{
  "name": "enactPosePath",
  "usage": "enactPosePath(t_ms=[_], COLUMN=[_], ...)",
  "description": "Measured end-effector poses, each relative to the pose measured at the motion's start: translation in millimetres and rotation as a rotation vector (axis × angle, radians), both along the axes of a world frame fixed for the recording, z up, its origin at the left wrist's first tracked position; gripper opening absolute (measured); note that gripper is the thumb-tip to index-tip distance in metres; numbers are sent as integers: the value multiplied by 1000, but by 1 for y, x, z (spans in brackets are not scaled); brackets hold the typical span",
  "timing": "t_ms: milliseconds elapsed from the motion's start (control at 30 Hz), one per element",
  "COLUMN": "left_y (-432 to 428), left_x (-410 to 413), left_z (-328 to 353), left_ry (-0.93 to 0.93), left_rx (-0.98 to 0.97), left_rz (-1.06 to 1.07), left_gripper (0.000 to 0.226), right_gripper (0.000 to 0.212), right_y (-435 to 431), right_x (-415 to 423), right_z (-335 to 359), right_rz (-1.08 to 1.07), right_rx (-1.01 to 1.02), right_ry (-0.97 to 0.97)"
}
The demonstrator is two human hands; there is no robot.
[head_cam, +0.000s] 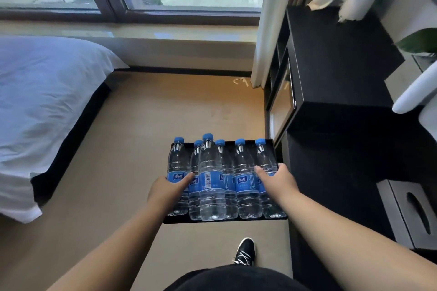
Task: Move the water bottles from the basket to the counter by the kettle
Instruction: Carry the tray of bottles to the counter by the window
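Plastic water bottles (210,179) crowd the basket (179,220); left hand (169,188) and right hand (276,182) fingers each clasp an outer bottle, so lifting may topple neighbours.

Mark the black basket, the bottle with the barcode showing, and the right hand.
basket (179,220): head view, on its front rim.
bottle with the barcode (210,201): head view, on its clear lower body.
right hand (279,182): head view, on the back of the hand.
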State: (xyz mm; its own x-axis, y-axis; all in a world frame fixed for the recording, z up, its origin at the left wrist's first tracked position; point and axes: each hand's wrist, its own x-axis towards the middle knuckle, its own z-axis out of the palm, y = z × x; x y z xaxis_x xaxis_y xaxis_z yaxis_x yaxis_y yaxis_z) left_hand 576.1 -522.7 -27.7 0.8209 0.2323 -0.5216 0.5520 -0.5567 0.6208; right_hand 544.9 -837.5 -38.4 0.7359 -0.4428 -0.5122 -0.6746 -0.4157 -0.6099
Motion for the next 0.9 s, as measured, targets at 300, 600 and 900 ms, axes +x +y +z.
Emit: enactPosePath(t_ms=[300,600,900], left_y=[-48,-67,-71], left_x=[73,197,363], left_z=[-6,-11,-12], left_ry=[-3,11,39], left_rx=[-20,-24,-118], left_rz=[29,-22,-104], left_gripper=[54,59,75], right_gripper=[92,97,98], right_y=[-53,-66,-65], right_x=[88,189,319], right_z=[8,1,4], right_rz=[57,-11,-143], right_rx=[-14,0,-19], right_ry=[15,-9,10])
